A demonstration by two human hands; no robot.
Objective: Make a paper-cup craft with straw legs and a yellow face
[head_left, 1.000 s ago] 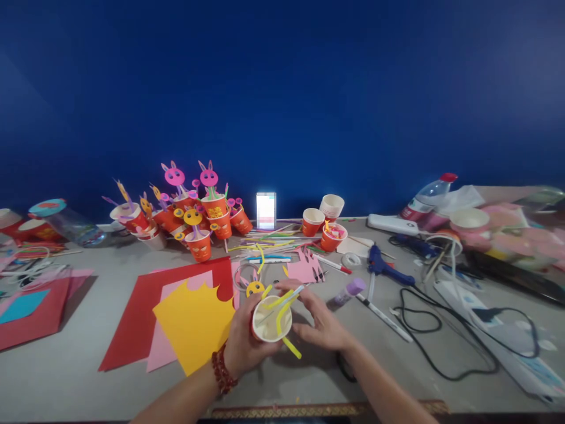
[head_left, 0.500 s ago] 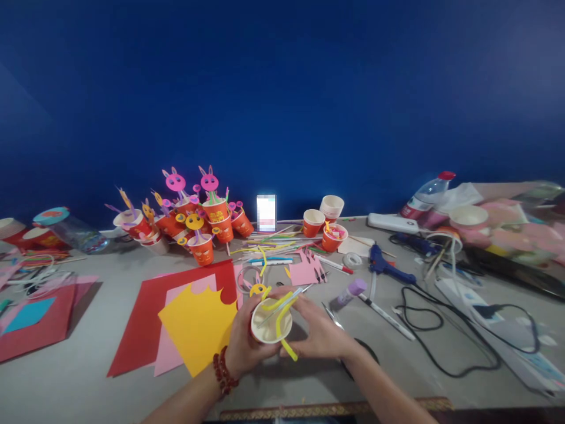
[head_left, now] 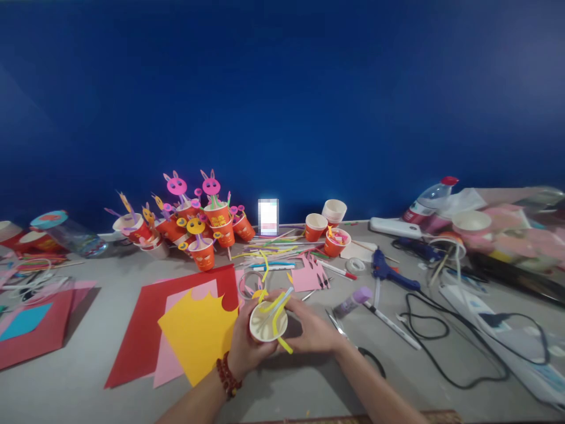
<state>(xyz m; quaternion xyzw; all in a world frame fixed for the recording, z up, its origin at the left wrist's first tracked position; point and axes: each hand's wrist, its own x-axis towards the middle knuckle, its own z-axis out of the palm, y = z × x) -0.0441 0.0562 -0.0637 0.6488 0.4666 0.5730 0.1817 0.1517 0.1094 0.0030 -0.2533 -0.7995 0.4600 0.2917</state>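
Observation:
My left hand (head_left: pixel 242 348) is wrapped round a paper cup (head_left: pixel 267 322), its white mouth facing me. A bent yellow straw (head_left: pixel 278 315) and a pale blue straw stick out of the cup. My right hand (head_left: pixel 311 331) is closed against the cup's right side, fingers at the rim by the straws. A red bead bracelet (head_left: pixel 228 376) sits on my left wrist. Both hands hover over the grey table (head_left: pixel 79 377), just right of a yellow cut sheet (head_left: pixel 198 330) lying on pink and red paper (head_left: pixel 145 324).
Finished orange cups with pink and yellow bunny faces (head_left: pixel 198 221) cluster at the back. Loose straws (head_left: pixel 269 250), a blue glue gun (head_left: pixel 388 272), a purple glue stick (head_left: pixel 353 300), scissors (head_left: pixel 353 338), pens, a black cable (head_left: pixel 441 347) and a water bottle (head_left: pixel 428 200) lie to the right.
The view has tilted slightly, shifting everything a little. My right hand has drawn in closer against the cup; the left keeps its hold.

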